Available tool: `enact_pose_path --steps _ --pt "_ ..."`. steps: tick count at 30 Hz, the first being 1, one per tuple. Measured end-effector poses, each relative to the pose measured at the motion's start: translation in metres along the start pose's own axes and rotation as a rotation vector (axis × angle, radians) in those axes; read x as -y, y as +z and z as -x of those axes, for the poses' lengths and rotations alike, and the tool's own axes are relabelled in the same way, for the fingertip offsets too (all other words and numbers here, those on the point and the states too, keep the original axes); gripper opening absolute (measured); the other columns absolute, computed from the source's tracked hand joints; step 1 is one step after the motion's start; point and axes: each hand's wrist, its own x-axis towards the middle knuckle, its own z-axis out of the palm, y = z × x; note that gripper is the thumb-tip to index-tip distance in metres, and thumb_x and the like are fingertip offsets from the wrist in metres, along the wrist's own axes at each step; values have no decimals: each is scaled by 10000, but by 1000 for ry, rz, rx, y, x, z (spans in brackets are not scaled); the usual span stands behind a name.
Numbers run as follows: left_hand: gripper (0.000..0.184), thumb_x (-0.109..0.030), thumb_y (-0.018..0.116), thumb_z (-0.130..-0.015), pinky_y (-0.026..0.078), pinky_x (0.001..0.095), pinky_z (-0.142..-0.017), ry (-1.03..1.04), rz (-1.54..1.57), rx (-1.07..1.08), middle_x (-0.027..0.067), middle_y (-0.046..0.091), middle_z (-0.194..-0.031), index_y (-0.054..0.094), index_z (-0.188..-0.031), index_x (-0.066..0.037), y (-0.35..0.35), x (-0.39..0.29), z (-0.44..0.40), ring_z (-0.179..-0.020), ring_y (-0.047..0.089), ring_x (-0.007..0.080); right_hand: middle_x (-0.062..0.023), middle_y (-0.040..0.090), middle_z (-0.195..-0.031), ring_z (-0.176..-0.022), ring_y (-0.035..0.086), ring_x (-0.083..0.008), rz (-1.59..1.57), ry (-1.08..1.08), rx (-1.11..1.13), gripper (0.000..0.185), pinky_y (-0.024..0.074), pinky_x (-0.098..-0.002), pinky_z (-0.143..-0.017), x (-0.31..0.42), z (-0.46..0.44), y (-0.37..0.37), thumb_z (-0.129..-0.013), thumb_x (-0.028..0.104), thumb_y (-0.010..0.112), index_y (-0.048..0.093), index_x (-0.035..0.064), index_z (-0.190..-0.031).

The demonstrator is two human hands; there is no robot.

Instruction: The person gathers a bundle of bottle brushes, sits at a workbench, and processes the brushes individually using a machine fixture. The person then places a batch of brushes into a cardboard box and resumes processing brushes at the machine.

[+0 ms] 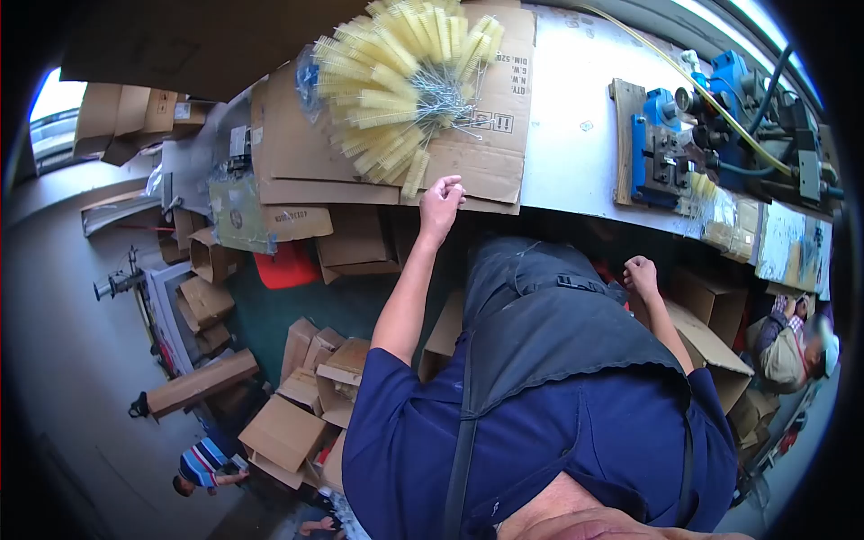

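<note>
A fanned pile of yellow bristle brushes [382, 85] with twisted wire stems lies on flat cardboard [490, 171] on the bench. My left hand [441, 209] is at the front edge of this cardboard, just right of the lowest brush, its fingers bent together; anything between them is too small to make out. Lower down and to the right, my right hand [641, 274] hovers in front of the bench beside my dark apron [540, 315]. Its fingers are curled in, and nothing shows in them.
A blue machine [652, 148] with hoses stands at the bench's right, near wrapped brushes [706, 202]. Open cardboard boxes [283, 436] lie on the floor at left; another box [706, 346] is beside my right arm. People are at far right [792, 346] and lower left [202, 463].
</note>
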Motion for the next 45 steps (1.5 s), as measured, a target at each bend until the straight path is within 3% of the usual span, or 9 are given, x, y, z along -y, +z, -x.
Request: enact_pose_path --steps 5,9,12,15,20,27,32,36,45 --pt "275 -131 660 -944 573 388 -836 514 -598 -347 76 697 -937 666 -1199 -29 -7 -57 -1 -867 683 312 -48 661 -739 -601 622 -116 -98 -209 88 193 514 -272 -549 108 -20 22 -950 186 599 674 9 -933" --pt "381 -81 713 -830 505 406 -977 1138 -1133 -437 89 636 -1148 637 -1203 -57 -27 -139 -17 -1136 607 284 -80 683 -780 -661 647 -130 26 -469 222 237 533 -294 -613 233 -4 69 -956 196 597 681 -26 -963" --pt "410 -57 727 -793 493 414 -1001 1225 -1180 -359 94 615 -1201 637 -1193 -66 -44 -165 -36 -1174 591 287 -133 707 -820 -721 691 -236 147 -744 225 216 557 -352 -695 324 10 103 -934 178 616 692 -21 -972" --pt "451 -35 740 -775 489 419 -1004 1191 -947 -285 102 607 -1203 627 -1210 -67 -53 -151 -38 -1189 579 290 -178 708 -1038 -903 701 -326 246 -950 162 205 554 -388 -834 412 14 139 -907 144 648 682 26 -1072" --pt "487 -45 762 -774 475 451 -1009 691 -660 -316 163 584 -1236 602 -1234 -39 -41 -91 -34 -1175 561 371 -232 479 -1447 -1300 499 -362 421 -1395 -214 766 428 -423 -1083 501 9 217 -813 129 744 373 -40 -1461" --pt "617 -72 751 -808 483 499 -988 575 -648 -352 268 481 -1361 480 -1359 -16 -47 -75 -71 -1180 545 481 -225 558 -1284 -1192 534 -369 632 -1149 -294 911 379 -494 -1027 530 3 273 -730 124 700 275 -110 -1501" --pt "619 -98 739 -819 519 514 -897 540 -623 -348 270 500 -1289 468 -1365 4 -62 -66 -85 -1107 578 479 -213 653 -1076 -1075 595 -368 640 -1225 -231 532 461 -452 -936 542 -20 268 -713 234 763 574 -30 -1134" --pt "572 -72 684 -815 522 499 -865 539 -727 -258 248 508 -1214 481 -1345 4 -75 -73 -85 -1054 584 445 -199 653 -1061 -1071 600 -366 542 -1165 -148 497 498 -449 -917 550 -3 260 -723 246 773 592 -7 -1111" --pt "455 -15 579 -777 489 501 -917 673 -876 -225 231 527 -1210 589 -1232 -5 -69 -49 -111 -1155 519 409 -231 602 -1115 -1091 574 -406 507 -1317 -274 682 439 -483 -981 533 -12 297 -750 174 757 461 -24 -1331"
